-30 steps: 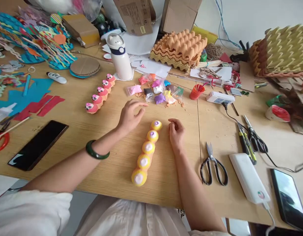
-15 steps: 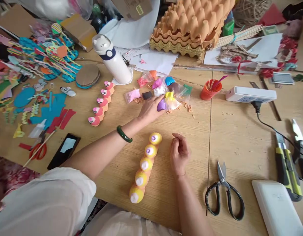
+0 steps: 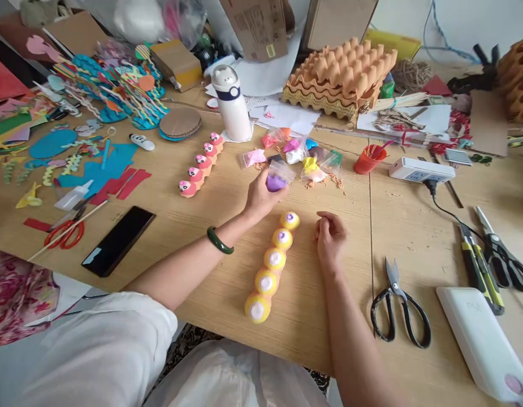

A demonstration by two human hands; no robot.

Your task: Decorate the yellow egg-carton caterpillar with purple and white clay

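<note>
My left hand (image 3: 262, 195) grips a small clear bag of purple clay (image 3: 276, 182), raised slightly at the near side of the other clay bags. Below it lies a strip of egg-carton cups (image 3: 275, 259), coated yellow with pale patches on top; the two farthest cups carry purple rings. To the right of this strip, my right hand (image 3: 331, 240) rests on the table with fingers curled in; what they hold, if anything, is hidden. Among the nearby bags are pink clay (image 3: 255, 157), yellow clay (image 3: 311, 166) and blue clay (image 3: 311, 143).
A pink-coated egg-carton strip (image 3: 202, 164) and a white bottle (image 3: 234, 113) stand left of the bags. Black-handled scissors (image 3: 396, 282), a white power bank (image 3: 477, 333) and a power strip (image 3: 421, 171) are at right. A red cup (image 3: 368, 160) holds sticks. Egg trays (image 3: 337, 79) are stacked behind.
My left hand has drawn the purple clay bag out of the group towards me. My right hand stays curled by the yellow strip. The camera view has tilted up.
</note>
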